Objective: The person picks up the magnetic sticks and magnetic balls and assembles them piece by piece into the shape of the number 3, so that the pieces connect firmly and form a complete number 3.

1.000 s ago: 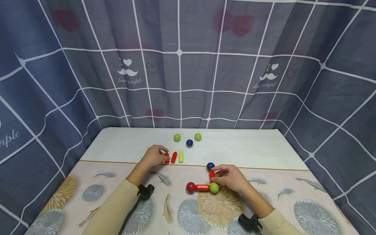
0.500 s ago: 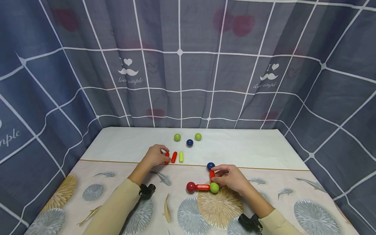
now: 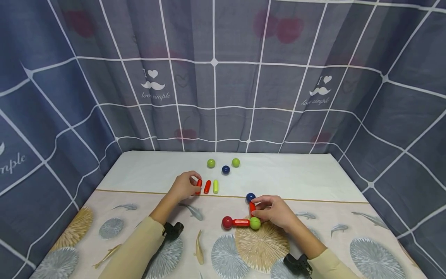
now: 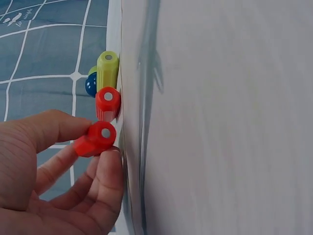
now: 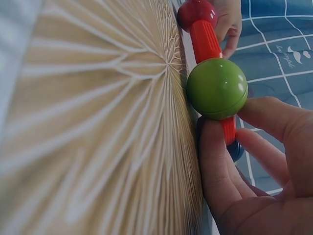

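My left hand [image 3: 183, 186] pinches a red magnetic rod [image 4: 100, 138] between thumb and fingers, its round metal end showing in the left wrist view. Beside it lie another red rod [image 3: 207, 186] and a yellow-green rod [image 3: 215, 186]. On the right, my right hand [image 3: 276, 212] holds a red rod [image 3: 252, 209] that joins a blue ball [image 3: 250, 197] to a green ball [image 5: 217, 89]. From the green ball a further red rod [image 3: 241, 223] runs left to a dark red ball [image 3: 227, 222], making an L shape. The fingers partly cover the held rod.
Two green balls, one on the left [image 3: 211, 163] and one on the right [image 3: 235, 162], sit at the back of the white strip [image 3: 296, 174] with a blue ball [image 3: 225, 169]. A patterned cloth [image 3: 188, 240] covers the front. Grid-patterned curtains [image 3: 230, 85] enclose the table.
The red rod in my left hand has tilted slightly, its top leaning right. My right hand and the joined balls and rods have stayed in place.
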The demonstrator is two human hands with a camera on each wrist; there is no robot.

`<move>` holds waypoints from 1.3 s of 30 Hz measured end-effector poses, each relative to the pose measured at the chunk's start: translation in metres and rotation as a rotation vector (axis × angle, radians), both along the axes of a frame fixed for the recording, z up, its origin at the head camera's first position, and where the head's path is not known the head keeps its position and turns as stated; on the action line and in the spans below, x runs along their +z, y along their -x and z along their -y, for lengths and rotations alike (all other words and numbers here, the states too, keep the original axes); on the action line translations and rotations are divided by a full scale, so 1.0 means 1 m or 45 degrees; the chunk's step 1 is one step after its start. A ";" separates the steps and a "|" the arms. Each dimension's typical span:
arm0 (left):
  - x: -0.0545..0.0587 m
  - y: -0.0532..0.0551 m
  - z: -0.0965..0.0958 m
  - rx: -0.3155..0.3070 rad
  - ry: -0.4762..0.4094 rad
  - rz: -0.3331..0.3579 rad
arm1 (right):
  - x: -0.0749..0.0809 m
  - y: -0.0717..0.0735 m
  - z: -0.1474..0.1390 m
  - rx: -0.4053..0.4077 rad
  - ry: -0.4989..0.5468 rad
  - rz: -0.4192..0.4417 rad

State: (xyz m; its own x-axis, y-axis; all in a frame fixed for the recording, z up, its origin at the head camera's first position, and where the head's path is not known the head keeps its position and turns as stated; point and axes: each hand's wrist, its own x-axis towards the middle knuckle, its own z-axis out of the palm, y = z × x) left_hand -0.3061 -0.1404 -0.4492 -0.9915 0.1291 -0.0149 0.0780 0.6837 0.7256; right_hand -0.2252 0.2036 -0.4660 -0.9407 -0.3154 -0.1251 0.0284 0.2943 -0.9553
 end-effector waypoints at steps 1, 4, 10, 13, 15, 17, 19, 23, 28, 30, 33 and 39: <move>0.001 -0.001 0.000 0.008 -0.022 -0.002 | 0.000 0.000 0.000 0.000 0.001 0.000; 0.004 -0.003 -0.002 0.016 -0.093 -0.020 | 0.000 -0.001 0.001 0.004 0.003 -0.005; 0.008 -0.004 -0.013 -0.022 -0.343 0.031 | 0.000 -0.002 0.001 0.001 -0.003 -0.016; 0.010 -0.005 -0.022 -0.055 -0.468 0.075 | 0.000 -0.002 0.002 0.000 -0.007 -0.016; 0.012 -0.007 -0.029 -0.064 -0.522 0.105 | 0.001 -0.002 0.002 0.000 -0.005 -0.011; 0.013 -0.007 -0.036 -0.077 -0.579 0.145 | 0.001 -0.002 0.002 -0.005 -0.008 -0.006; 0.013 -0.007 -0.042 -0.100 -0.642 0.186 | 0.001 -0.001 0.003 -0.007 -0.010 0.000; 0.012 -0.006 -0.054 -0.157 -0.782 0.255 | 0.001 -0.001 0.003 -0.012 -0.027 0.000; 0.009 -0.003 -0.068 -0.191 -0.867 0.326 | 0.001 -0.001 0.003 -0.018 -0.046 -0.005; 0.008 -0.001 -0.073 -0.208 -0.878 0.355 | 0.001 -0.001 0.003 -0.017 -0.053 -0.008; 0.006 0.003 -0.081 -0.239 -0.855 0.366 | 0.002 -0.001 0.003 -0.019 -0.061 -0.005; 0.003 0.010 -0.095 -0.283 -0.755 0.335 | 0.002 -0.001 0.003 -0.037 -0.086 0.004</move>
